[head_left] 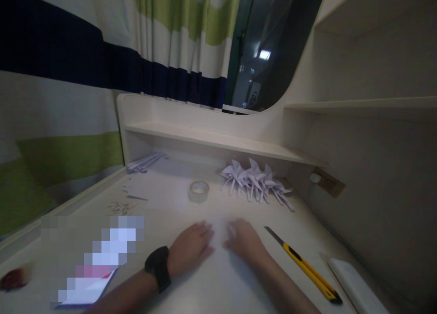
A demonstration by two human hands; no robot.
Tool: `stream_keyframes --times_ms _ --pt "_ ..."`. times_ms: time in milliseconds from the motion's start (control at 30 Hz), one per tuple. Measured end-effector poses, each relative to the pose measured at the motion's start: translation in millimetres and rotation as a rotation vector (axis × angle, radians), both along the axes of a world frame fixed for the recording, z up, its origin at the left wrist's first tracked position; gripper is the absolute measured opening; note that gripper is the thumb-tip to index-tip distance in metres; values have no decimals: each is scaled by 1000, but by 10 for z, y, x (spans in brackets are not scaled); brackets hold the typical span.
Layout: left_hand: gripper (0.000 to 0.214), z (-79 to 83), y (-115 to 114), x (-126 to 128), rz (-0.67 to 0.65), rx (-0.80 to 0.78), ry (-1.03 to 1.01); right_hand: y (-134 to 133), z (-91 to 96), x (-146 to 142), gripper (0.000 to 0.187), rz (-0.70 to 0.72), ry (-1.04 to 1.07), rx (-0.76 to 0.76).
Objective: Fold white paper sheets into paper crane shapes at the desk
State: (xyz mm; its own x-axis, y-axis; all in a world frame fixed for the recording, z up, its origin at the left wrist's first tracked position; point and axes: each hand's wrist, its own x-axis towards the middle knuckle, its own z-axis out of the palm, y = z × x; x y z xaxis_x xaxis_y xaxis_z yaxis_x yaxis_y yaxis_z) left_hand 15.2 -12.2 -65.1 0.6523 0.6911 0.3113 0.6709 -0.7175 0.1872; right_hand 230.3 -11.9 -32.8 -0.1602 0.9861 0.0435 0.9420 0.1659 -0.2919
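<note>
My left hand [192,246], with a black watch [158,267] on its wrist, is low over the white desk, its fingers pointing right and apart from the thumb. Facing it across a small gap is my right hand [246,244], whose fingers are bent and smeared by motion. A pale, blurred patch lies between the two; whether it is paper I cannot make out. Beyond them stands a roll of clear tape [198,192]. Several folded white paper pinwheels [254,179] are clustered behind my right hand. To its right rests a yellow utility knife [309,270], its blade extended.
White paper sheets [160,177] and rolled paper sticks [146,161] lie at the back left, near small pale pieces [121,208]. A partly pixelated phone-like object [90,289] and a dark red item [13,279] are at left. A white slab [355,284] borders the right wall.
</note>
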Motion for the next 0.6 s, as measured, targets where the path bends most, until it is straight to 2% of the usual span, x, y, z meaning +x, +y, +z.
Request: stream_keyframes --times_ms 100,167,267,333,500,600 --pt "40 -139 -3 -4 27 33 -2 62 97 -42 58 -77 -93 -60" --pt "40 -215 -12 -6 40 55 -21 117 128 -30 65 -111 -113 -86" --pt "43 -287 -29 -19 74 57 -60 213 102 52 74 -161 20 -64" --pt "48 -297 -26 -48 103 26 -97 271 70 136 66 -187 138 -42" --pt "60 -146 79 -165 211 -122 -344 324 85 339 18 -154 351 -31" --pt "56 13 189 -189 331 -336 -661 294 115 392 17 -121 505 -13"
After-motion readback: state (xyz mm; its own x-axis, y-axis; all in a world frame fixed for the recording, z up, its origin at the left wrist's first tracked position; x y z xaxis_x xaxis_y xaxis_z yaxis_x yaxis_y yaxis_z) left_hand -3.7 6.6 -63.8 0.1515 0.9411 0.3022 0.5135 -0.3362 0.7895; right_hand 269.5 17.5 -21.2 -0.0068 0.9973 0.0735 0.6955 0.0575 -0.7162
